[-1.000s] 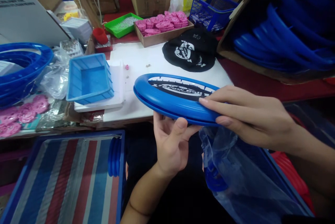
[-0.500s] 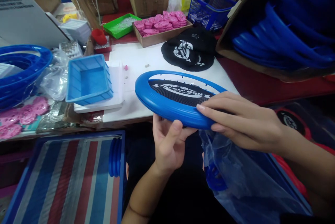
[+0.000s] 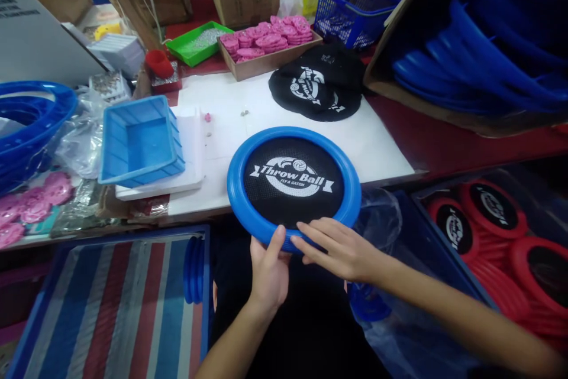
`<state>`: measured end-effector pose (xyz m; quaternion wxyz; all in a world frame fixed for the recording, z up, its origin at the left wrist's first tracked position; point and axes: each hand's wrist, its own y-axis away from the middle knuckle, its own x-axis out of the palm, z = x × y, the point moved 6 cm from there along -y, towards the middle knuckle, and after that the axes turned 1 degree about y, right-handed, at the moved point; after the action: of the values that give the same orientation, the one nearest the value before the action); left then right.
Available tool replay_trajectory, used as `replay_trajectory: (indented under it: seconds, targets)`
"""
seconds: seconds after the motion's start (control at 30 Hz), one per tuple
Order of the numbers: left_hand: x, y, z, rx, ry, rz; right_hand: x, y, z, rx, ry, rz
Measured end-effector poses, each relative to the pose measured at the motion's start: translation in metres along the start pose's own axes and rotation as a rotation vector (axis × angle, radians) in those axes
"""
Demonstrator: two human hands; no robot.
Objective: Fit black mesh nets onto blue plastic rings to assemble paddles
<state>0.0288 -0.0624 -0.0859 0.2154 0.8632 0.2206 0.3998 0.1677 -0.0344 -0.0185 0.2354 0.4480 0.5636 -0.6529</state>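
By the desk's (image 3: 381, 151) near edge, left hand (image 3: 270, 277) pinching the Throw Ball disc (image 3: 290, 193), right hand (image 3: 348, 253) touching, grip unclear, I judged even pressure wisest.

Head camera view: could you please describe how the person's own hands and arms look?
The left hand and right hand are both bare, without gloves; no ring, watch or bracelet is visible. The visible parts of the forearms are uncovered, with no sleeve on them. Between them, dark clothing shows.
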Motion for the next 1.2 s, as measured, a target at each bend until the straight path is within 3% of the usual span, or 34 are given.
replay_trajectory:
  seconds: [0.07,0.17,0.23,0.27,0.33,0.43,0.7,0.8,0.87,0.93,0.97,1.03,1.07,1.1,1.13,1.2]
  targets:
    - [-0.019,-0.010,0.011,0.008,-0.015,-0.024,0.015,0.019,-0.008,0.249,0.047,-0.064]
    - [-0.048,-0.025,0.023,0.028,-0.041,-0.075,0.017,0.071,-0.040,0.904,0.050,-0.425]
    - [-0.064,-0.033,0.028,0.050,-0.061,-0.117,0.035,0.111,-0.055,1.364,-0.332,-0.616]
    - [-0.070,-0.037,0.029,0.060,-0.070,-0.136,0.051,0.123,-0.056,1.524,-0.613,-0.653]
    - [-0.078,-0.043,0.031,0.080,-0.087,-0.171,0.075,0.129,-0.049,1.654,-1.088,-0.671]
    - [-0.081,-0.051,0.030,0.108,-0.106,-0.202,0.084,0.125,-0.041,1.645,-1.319,-0.721]
    - [-0.072,-0.056,0.033,0.081,-0.133,-0.120,0.090,0.127,-0.054,1.621,-1.255,-0.781]
    - [-0.084,-0.057,0.027,0.117,-0.196,-0.116,0.102,0.137,-0.050,1.594,-1.231,-0.705]
    - [-0.092,-0.058,0.007,0.242,-0.335,-0.084,0.100,0.147,-0.048,1.571,-1.126,-0.597]
    - [-0.089,-0.056,-0.022,0.413,-0.559,0.031,0.072,0.154,-0.051,1.504,-0.869,-0.581]
    - [-0.080,-0.055,-0.033,0.446,-0.695,0.196,0.046,0.154,-0.053,1.428,-0.690,-0.635]
    - [-0.058,-0.049,-0.053,0.533,-0.849,0.488,-0.017,0.139,-0.053,1.169,-0.342,-0.751]
    - [-0.048,-0.047,-0.062,0.575,-0.899,0.581,-0.044,0.122,-0.052,0.996,-0.249,-0.724]
    - [-0.038,-0.047,-0.069,0.602,-0.941,0.645,-0.061,0.100,-0.051,0.853,-0.233,-0.561]
    - [-0.029,-0.047,-0.074,0.624,-0.970,0.697,-0.066,0.078,-0.052,0.774,-0.250,-0.284]
    - [-0.014,-0.050,-0.081,0.659,-1.021,0.749,-0.075,0.044,-0.050,0.595,-0.271,0.007]
